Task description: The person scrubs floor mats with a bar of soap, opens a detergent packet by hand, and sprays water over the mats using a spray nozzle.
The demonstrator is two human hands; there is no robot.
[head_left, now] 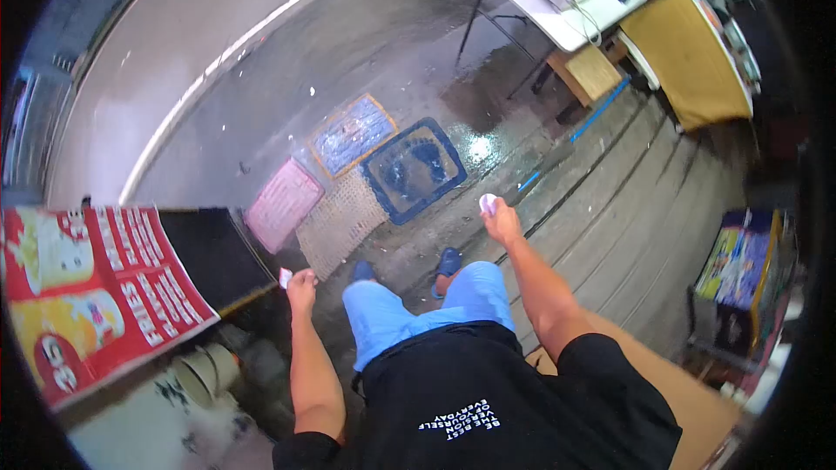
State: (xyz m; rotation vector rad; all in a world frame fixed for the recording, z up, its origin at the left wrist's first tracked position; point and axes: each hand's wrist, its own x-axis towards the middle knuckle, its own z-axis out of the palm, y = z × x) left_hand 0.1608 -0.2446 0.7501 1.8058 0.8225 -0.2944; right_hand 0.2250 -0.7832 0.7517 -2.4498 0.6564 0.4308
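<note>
My left hand [301, 289] is closed, its fingertips pinching a small white-and-pink piece [285, 278] whose kind I cannot make out. It is beside the corner of the red printed banner and the near end of a woven beige mat [340, 224]. My right hand [502, 223] is closed around a small rounded, pale pinkish-white object [488, 203], partly hidden by the fingers. That hand is held out over the floor, to the right of a dark blue-bordered mat [413, 171]. The hands are well apart, on either side of my knees.
A pink mat [284, 204] and a yellow-edged mat [353, 135] lie on the wet floor ahead. A white table [570, 30] and a wooden stool [595, 75] stand at upper right. The red banner [131, 252] is at left, a crate-like stand [740, 270] at right.
</note>
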